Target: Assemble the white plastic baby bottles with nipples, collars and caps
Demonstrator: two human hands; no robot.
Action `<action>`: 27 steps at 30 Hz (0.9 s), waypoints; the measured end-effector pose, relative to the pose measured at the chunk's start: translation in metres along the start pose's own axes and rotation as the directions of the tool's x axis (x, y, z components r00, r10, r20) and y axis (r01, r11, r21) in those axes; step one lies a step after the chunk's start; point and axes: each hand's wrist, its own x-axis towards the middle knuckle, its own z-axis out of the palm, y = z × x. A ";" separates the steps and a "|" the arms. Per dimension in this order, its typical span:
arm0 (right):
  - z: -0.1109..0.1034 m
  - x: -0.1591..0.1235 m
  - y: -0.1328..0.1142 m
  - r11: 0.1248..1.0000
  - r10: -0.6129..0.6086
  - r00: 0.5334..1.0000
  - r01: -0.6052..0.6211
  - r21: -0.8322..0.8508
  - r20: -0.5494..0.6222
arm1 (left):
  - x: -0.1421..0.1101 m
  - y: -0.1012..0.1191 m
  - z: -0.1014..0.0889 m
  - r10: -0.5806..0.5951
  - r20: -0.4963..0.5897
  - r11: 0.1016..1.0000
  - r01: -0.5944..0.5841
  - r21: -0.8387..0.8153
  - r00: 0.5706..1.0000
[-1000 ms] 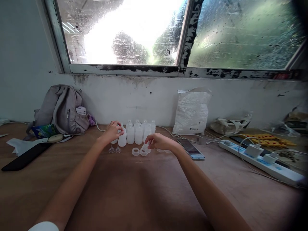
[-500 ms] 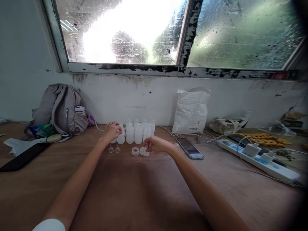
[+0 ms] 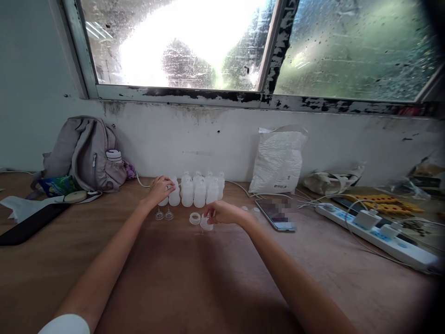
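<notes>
Translucent white baby bottles (image 3: 199,194) stand in a tight cluster by the wall, several topped with nipples. My left hand (image 3: 162,188) is at the cluster's left end, its fingers curled over the top of the outermost bottle (image 3: 163,201); its neck is hidden. Beside it stands another bottle (image 3: 174,197). In front of these, two clear nipples (image 3: 168,215) sit on the table. My right hand (image 3: 218,213) reaches down with fingertips pinched at the edge of a white ring collar (image 3: 207,223). A second ring collar (image 3: 195,218) lies just left of it.
A phone (image 3: 276,215) lies to the right, with small clear discs (image 3: 255,212) near it. Farther right is a power strip (image 3: 375,236) with cables. A white bag (image 3: 278,160) leans on the wall. Left are a grey backpack (image 3: 85,155) and a black flat case (image 3: 33,225).
My right hand has shifted slightly left, and the ring collar under its fingertips has moved a little nearer to me. My left hand stays at the same bottle. The view tilts slightly.
</notes>
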 end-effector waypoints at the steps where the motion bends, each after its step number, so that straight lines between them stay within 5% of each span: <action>1: 0.001 0.000 0.000 1.000 -0.004 1.000 0.004 -0.005 -0.001 | 0.000 -0.001 -0.001 0.003 -0.002 1.000 -0.003 -0.006 1.000; 7: 0.000 -0.004 -0.003 0.999 -0.031 0.997 0.032 0.008 -0.068 | 0.006 0.019 -0.024 0.019 -0.049 0.992 -0.025 -0.127 0.999; 11: 0.021 -0.012 -0.003 0.944 -0.030 0.970 0.107 0.311 -0.241 | -0.019 0.066 -0.027 -0.061 -0.067 0.899 0.025 -0.438 0.996; 13: 0.043 -0.019 -0.001 0.804 0.037 0.953 0.151 0.575 -0.301 | -0.047 0.092 -0.016 -0.039 0.117 0.765 0.104 -0.636 0.992; 15: 0.065 -0.027 0.003 0.558 0.128 0.945 0.182 0.810 -0.301 | -0.077 0.113 0.000 0.059 0.293 0.658 0.183 -0.730 0.954; 17: 0.083 -0.034 0.008 0.346 0.188 0.944 0.196 0.918 -0.272 | -0.099 0.127 0.013 0.132 0.322 0.644 0.166 -0.747 0.937; 20: 0.094 -0.041 0.014 0.206 0.222 0.935 0.232 0.951 -0.276 | -0.108 0.136 0.025 0.089 0.293 0.556 0.196 -0.808 0.952; 24: 0.092 -0.040 0.016 0.180 0.210 0.932 0.262 0.948 -0.297 | -0.101 0.136 0.027 0.037 0.403 0.408 0.354 -0.841 0.914; 27: 0.092 -0.039 0.014 0.297 0.183 0.934 0.246 0.923 -0.308 | -0.102 0.136 0.026 -0.015 0.400 0.390 0.374 -0.841 0.916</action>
